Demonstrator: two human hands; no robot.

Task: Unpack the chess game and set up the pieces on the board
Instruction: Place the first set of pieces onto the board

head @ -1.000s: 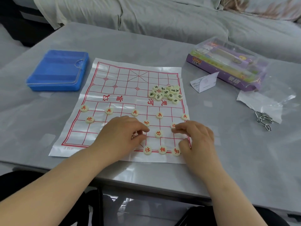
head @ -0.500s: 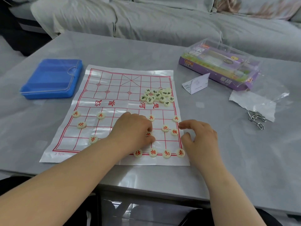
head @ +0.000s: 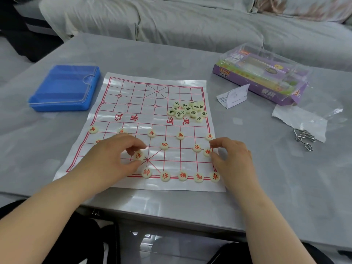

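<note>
Cream piece (head: 139,155), red-marked, pinched by the left hand (head: 114,159), thumb and fingers, over the board (head: 133,92)! Right of that pinch, the right hand (head: 231,159) curls against a second piece (head: 207,152): gripping or only touching, can't tell. Black-marked pile (head: 187,110) sits beyond.

The grey table (head: 152,60) bears board sheet (head: 171,96), blue case (head: 64,88), purple box (head: 262,77), metal rings (head: 303,139).

The left hand (head: 114,159) pinches a red-lettered piece (head: 139,155); the right hand (head: 233,161) curls beside a second piece (head: 206,152).
</note>
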